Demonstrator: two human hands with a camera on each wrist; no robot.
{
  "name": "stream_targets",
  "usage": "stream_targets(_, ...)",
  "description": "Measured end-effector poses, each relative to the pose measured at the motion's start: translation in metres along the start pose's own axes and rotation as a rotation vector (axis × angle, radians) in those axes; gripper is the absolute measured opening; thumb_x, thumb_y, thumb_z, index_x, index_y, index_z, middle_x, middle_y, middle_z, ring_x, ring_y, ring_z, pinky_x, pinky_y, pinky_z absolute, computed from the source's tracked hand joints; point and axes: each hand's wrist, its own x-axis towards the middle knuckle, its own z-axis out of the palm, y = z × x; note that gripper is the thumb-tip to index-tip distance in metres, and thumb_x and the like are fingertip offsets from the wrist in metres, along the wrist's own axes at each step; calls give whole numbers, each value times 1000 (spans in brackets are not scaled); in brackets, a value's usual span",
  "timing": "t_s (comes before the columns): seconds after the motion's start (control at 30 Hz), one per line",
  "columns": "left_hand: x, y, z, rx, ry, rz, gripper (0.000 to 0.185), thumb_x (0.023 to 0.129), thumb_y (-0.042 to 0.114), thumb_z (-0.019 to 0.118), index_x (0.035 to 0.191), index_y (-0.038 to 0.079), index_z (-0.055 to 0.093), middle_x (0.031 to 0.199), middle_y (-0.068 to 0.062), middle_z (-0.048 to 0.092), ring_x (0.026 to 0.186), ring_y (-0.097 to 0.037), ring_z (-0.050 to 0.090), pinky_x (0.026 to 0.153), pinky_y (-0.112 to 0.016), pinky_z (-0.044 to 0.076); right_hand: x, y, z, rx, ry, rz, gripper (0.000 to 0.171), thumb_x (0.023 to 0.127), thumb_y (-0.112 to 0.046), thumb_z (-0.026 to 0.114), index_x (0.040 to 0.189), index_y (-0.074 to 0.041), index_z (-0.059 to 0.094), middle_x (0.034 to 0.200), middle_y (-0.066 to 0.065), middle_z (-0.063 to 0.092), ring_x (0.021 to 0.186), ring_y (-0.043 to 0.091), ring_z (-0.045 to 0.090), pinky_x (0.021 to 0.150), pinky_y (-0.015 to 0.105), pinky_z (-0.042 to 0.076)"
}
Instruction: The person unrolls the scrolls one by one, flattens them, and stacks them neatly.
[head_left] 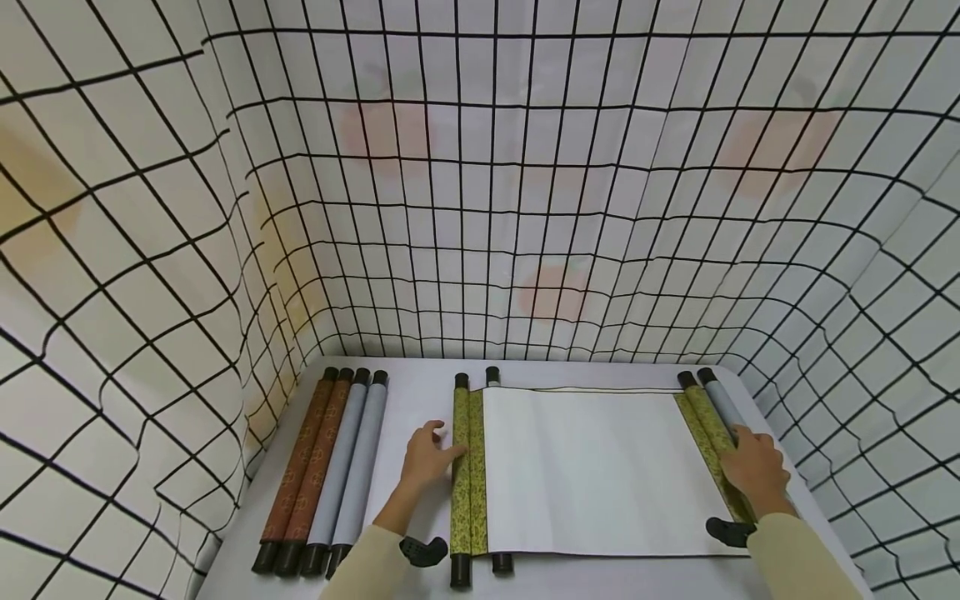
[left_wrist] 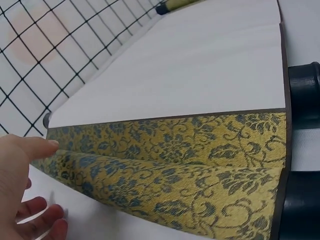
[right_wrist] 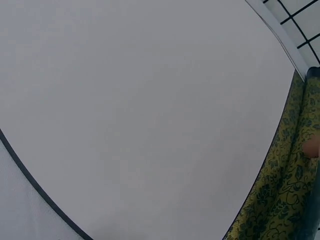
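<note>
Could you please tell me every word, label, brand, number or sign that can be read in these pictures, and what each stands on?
No words, labels, brands or numbers can be read.
The white sheet shows no writing.
The green-gold cloth bears a leafy, curling pattern, not readable text.
The two reddish-brown rolls carry motifs too small to make out.

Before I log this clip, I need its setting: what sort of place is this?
Probably a small work booth: black-gridded walls around a white table bearing an opened scroll and more rolls.
</note>
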Motion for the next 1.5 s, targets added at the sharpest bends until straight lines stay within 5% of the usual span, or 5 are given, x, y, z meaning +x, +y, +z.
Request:
stream_targets(0.27,4,10,-27,10,42,22,59,93,25,79,140,-2,57,112,-22,60,93,-34,59,76,-52,50,6,-24,4,6,99,-178,61,98,-13,57,148,15,36,134,48,36,116,69,40,85,77,39)
stream_targets(0.53,8,14,-51,28,57,52,61,94,27,78,142,-2,55,116,-25,61,91,-33,61,76,-50,51,2,-75,12,65,153,-373,57,96,-12,64,140,19,45,129,45,49,117,62,47,93,70,40)
stream_targets(0.77,9,11,-64,39,70,43,61,94,26,77,143,-2,54,117,-25,59,89,-33,60,77,-50,50,-4,-116,21,94,71,-370,56,102,-17,62,148,10,43,131,39,52,112,55,55,82,63,48)
stream_targets(1.5,-4,-3,-107,75,135,22,61,93,21,78,141,-7,54,118,-29,59,99,-40,62,77,-51,52,-39,-206,58,195,73,-444,57,99,-13,67,150,-1,47,125,26,59,105,40,60,82,54,49)
